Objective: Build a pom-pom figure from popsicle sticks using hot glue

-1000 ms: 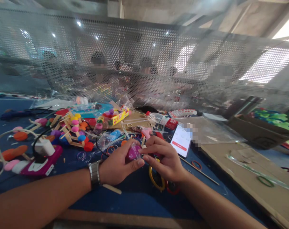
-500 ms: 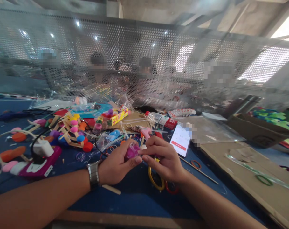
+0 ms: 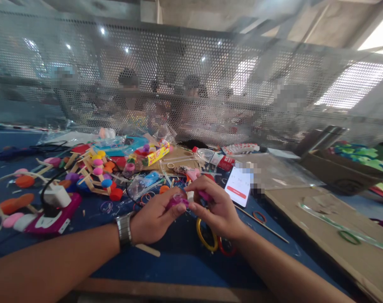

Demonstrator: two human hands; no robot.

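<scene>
Near the front of the blue tabletop (image 3: 115, 271), a flat wooden stick (image 3: 148, 251) lies below the wrists, and a yellow ring (image 3: 207, 236) and a red ring (image 3: 226, 247) sit just under the right forearm side. Above them, the left hand (image 3: 153, 215) grips a purple lump (image 3: 176, 203), partly wrapped in clear film, between thumb and fingers. The right hand (image 3: 217, 207) has drawn its fingers into a tighter curl; a purple piece (image 3: 205, 195) now shows plainly within it, seemingly held. The lump on the left looks lower and less exposed than half a second ago. That suggests the fingers are working the wrapped material at close quarters, though whether the two purple parts are joined I cannot tell. Beyond, a lit phone (image 3: 238, 186), a red-labelled bottle (image 3: 223, 161) and, farthest, the perforated screen (image 3: 166, 54) look unmoved.
</scene>
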